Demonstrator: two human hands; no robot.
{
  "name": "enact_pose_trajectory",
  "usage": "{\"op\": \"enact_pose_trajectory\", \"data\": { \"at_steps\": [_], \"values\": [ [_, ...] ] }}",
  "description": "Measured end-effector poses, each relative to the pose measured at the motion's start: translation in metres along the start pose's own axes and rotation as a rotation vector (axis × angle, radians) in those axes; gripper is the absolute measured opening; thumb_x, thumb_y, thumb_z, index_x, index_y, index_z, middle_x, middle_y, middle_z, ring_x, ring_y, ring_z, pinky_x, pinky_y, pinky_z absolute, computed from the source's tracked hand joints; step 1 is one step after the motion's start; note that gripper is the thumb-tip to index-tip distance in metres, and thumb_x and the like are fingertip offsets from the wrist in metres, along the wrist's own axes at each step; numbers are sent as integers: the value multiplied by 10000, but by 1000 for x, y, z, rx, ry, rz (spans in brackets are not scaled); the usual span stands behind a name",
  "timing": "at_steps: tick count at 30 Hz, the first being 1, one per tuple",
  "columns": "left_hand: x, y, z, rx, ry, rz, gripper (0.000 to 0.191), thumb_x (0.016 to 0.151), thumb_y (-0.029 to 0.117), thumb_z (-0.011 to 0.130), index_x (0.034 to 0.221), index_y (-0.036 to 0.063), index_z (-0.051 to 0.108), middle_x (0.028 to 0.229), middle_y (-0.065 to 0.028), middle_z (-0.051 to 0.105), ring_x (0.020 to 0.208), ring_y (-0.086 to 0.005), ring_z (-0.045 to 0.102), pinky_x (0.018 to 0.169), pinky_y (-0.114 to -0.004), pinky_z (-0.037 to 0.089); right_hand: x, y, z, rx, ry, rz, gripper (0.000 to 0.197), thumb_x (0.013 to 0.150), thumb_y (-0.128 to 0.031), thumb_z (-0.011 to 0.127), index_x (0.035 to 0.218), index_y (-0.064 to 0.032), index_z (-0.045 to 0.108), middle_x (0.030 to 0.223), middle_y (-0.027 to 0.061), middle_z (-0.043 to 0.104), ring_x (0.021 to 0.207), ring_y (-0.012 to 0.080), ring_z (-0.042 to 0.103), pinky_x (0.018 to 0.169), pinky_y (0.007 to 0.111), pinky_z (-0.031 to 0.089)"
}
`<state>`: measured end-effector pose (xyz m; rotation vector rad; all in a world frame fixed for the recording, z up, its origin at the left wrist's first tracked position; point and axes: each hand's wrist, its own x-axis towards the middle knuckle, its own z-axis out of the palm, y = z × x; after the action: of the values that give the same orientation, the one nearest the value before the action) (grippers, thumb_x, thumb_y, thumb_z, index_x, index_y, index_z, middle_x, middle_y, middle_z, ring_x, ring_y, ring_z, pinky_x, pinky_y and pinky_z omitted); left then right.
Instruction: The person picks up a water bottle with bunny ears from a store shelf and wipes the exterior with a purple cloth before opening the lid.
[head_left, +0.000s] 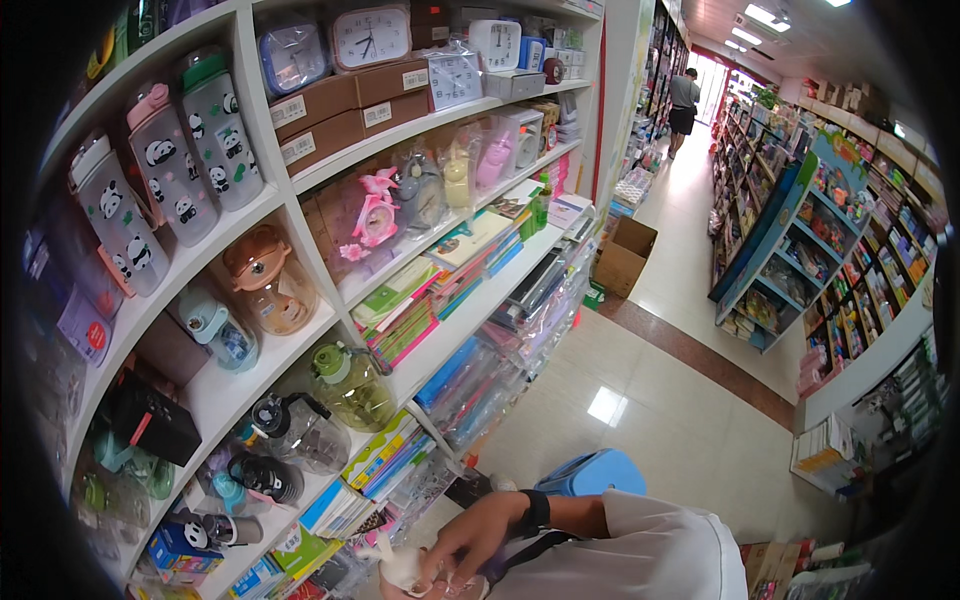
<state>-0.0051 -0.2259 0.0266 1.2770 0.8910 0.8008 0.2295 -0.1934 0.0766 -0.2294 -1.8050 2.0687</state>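
At the bottom edge, my right hand (469, 544), with a black band on its wrist, rests its bent fingers on a small white item (401, 566). Pale points like ears stick up from this item, but its exact kind is unclear. A little of my left hand (388, 589) shows under the item, gripping it from below; the rest is cut off by the frame. Left of my hands, notebooks (337, 510) stand on a low shelf. Above them are a clear drink bottle (304, 435) with a black lid and a green water bottle (356, 386).
White shelving (315, 247) fills the left side, with panda-print bottles (161, 165), alarm clocks (371, 37) and stacked notebooks (465, 251). A blue plastic stool (600, 472) stands on the tiled floor. Beyond are a cardboard box (625, 255), a blue display rack (780, 255) and a person (682, 105) down the aisle.
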Motion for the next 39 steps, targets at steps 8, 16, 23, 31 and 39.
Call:
{"op": "enact_pose_trajectory", "data": {
  "at_steps": [8,16,23,31,39],
  "values": [
    [0,4,6,128,85,-76,788,704,69,825,1364,-37,407,1201,-139,560,1079,-183,547,899,-322,463,-4,24,-12,-10,371,-91,197,1006,-197,510,994,-11,574,789,5,576,773,73,522,707,251,422],
    [-1,-6,-3,65,-18,-23,769,699,48,820,1350,19,411,1189,-117,565,1063,-201,556,886,-330,468,4,32,-16,-26,608,7,412,1029,-268,478,1390,-72,447,999,23,586,906,62,501,797,256,420],
    [-3,-12,-2,50,10,5,766,691,42,816,1346,30,418,1204,-124,552,1088,-213,544,905,-336,460,-1,2,-12,98,388,-29,392,1027,-227,473,1391,-82,457,954,3,564,862,57,485,764,223,408],
    [-7,17,11,123,84,-49,766,662,49,822,1323,8,438,1202,-128,546,1097,-210,538,915,-333,455,-8,59,-31,-165,816,189,421,1011,-327,505,1353,-81,492,989,27,592,887,72,521,741,233,434],
    [-11,29,19,-12,60,-54,722,687,41,802,1313,17,442,1151,-95,571,1040,-190,563,892,-324,469,-12,7,-10,327,429,-35,530,1000,-187,433,1508,-112,302,822,20,584,754,88,523,692,233,432]
  ]
}}
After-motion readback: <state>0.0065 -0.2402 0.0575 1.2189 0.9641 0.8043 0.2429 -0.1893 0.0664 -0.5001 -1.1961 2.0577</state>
